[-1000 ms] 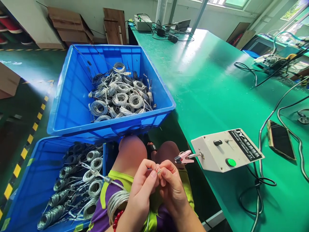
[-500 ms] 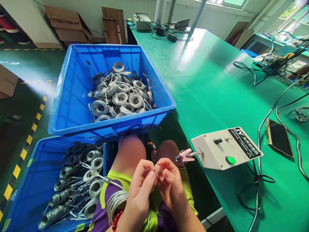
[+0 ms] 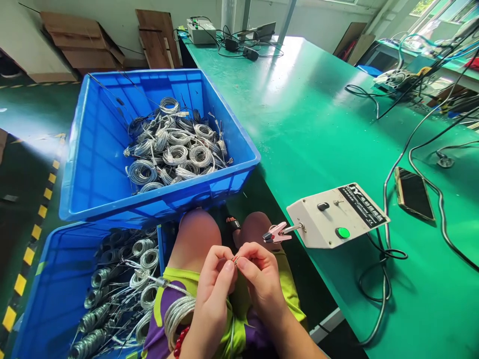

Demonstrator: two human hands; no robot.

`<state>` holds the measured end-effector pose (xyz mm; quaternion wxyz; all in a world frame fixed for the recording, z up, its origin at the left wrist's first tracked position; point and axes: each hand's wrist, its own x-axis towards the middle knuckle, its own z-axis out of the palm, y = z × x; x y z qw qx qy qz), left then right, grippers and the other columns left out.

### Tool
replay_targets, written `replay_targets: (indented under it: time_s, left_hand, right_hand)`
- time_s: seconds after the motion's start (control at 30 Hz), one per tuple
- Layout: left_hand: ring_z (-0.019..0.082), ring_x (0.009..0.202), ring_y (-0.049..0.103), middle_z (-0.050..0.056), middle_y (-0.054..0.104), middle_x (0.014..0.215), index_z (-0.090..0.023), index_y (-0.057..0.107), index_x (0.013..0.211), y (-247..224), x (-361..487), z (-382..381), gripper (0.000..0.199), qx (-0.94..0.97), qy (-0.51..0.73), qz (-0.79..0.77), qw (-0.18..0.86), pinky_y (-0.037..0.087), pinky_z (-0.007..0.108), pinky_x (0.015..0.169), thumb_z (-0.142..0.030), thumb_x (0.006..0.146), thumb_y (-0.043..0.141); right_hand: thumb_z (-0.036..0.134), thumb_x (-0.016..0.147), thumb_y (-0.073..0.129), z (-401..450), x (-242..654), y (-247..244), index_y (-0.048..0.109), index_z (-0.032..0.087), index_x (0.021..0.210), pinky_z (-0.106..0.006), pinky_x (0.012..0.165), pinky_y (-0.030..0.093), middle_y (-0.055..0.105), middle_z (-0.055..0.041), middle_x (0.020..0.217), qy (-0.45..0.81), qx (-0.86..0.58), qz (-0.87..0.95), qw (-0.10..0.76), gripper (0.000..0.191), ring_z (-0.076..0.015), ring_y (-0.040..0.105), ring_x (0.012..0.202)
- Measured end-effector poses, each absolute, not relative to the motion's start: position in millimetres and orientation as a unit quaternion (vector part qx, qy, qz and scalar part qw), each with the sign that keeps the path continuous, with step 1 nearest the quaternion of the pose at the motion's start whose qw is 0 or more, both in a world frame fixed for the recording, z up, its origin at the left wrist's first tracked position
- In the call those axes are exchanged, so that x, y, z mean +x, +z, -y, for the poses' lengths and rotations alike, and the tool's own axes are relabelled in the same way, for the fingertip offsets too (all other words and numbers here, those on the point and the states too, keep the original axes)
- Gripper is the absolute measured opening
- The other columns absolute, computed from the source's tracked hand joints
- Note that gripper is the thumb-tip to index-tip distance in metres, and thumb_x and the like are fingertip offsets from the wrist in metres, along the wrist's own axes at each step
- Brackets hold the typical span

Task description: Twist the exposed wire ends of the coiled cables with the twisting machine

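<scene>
Above my lap, my left hand (image 3: pixel 217 276) and my right hand (image 3: pixel 258 269) meet fingertip to fingertip. Both are closed in a pinch on thin coloured wires (image 3: pixel 235 260), of which only a small bit shows between the fingers. A coil of clear-jacketed cable (image 3: pixel 178 315) rests on my left thigh, partly behind my left wrist. One end of the cable, with a metallic plug (image 3: pixel 161 281), points toward the lower bin. To the right of my hands, a pink clip (image 3: pixel 277 233) sticks out on a rod from a beige machine (image 3: pixel 318 224) with a green button.
A large blue bin (image 3: pixel 160 202) full of coiled cables stands ahead. Below it on the left is a second blue bin (image 3: pixel 48 294) with more coils. On the green table (image 3: pixel 299 129) lie a phone (image 3: pixel 414 193) and loose black cords (image 3: pixel 385 279).
My right hand's fingers have closed in against the left fingertips, over the wires. The whole view has shifted, so the bins and table sit further left in the picture.
</scene>
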<state>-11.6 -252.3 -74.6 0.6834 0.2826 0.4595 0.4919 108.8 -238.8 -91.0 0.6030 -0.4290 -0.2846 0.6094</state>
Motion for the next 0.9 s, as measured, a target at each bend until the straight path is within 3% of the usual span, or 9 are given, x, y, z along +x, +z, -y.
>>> replay_targets:
  time_s: [0.37, 0.67, 0.9]
  left_hand:
    - [0.015, 0.068, 0.038, -0.005, 0.048, 0.074, -0.024, 0.064, 0.102, -71, -9, 253, 0.044, 0.303, 0.481, -0.487, 0.663, 0.031, 0.025, 0.061, -0.065, 0.104, 0.079]
    - [0.018, 0.079, 0.058, 0.0, 0.066, 0.088, -0.023, 0.068, 0.101, -67, -8, 249, 0.04, 0.324, 0.492, -0.505, 0.631, 0.047, 0.024, 0.072, -0.058, 0.099, 0.088]
    - [0.015, 0.071, 0.053, 0.0, 0.062, 0.081, -0.021, 0.071, 0.099, -74, -13, 243, 0.048, 0.328, 0.471, -0.499, 0.649, 0.04, 0.023, 0.061, -0.066, 0.097, 0.088]
  right_hand:
    - [0.036, 0.089, 0.088, 236, 103, -91, 0.078, 0.022, 0.081, -0.026, 0.064, 0.037, 0.058, 0.003, 0.071, 0.614, -0.447, 0.229, 0.609, 0.019, -0.014, 0.044, 0.068]
    - [0.038, 0.088, 0.084, 233, 95, -91, 0.075, 0.021, 0.077, -0.027, 0.059, 0.033, 0.056, 0.0025, 0.065, 0.612, -0.452, 0.197, 0.618, 0.023, -0.0144, 0.041, 0.063]
    - [0.049, 0.097, 0.081, 239, 95, -95, 0.083, 0.021, 0.089, -0.027, 0.064, 0.037, 0.058, 0.0017, 0.069, 0.624, -0.425, 0.206, 0.623, 0.029, -0.0145, 0.043, 0.065]
